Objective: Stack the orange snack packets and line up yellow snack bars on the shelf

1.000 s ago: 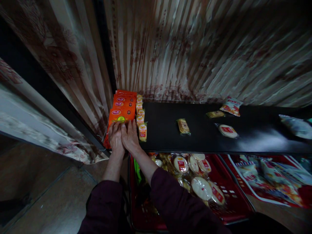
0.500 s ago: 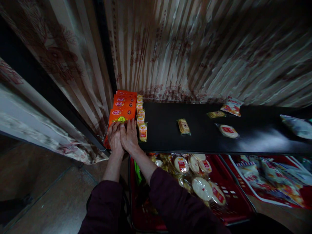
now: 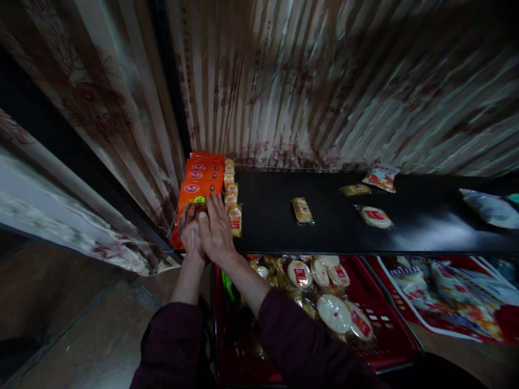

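Orange snack packets (image 3: 203, 186) stand overlapping in a row at the left end of the black shelf. My left hand (image 3: 191, 232) lies on the front packet with its fingers bent a little against it. My right hand (image 3: 217, 229) rests beside and partly over the left one, its fingers stretched out flat on the same packet. The hands cover the lower part of that packet. Just right of them, a row of small clear-wrapped pastries (image 3: 234, 219) runs back toward the curtain.
On the black shelf (image 3: 267, 216) lie a wrapped biscuit (image 3: 302, 210), a flat yellow packet (image 3: 356, 189), a round wrapped cake (image 3: 375, 216) and a puffed snack bag (image 3: 381, 176). Below stand a red basket (image 3: 389, 346) of wrapped cakes and another with bags. A patterned curtain (image 3: 284, 97) hangs behind.
My right hand has slid slightly over my left, its fingers reaching a little farther up the front orange packet. The whole view has shifted slightly; the other goods lie as before.
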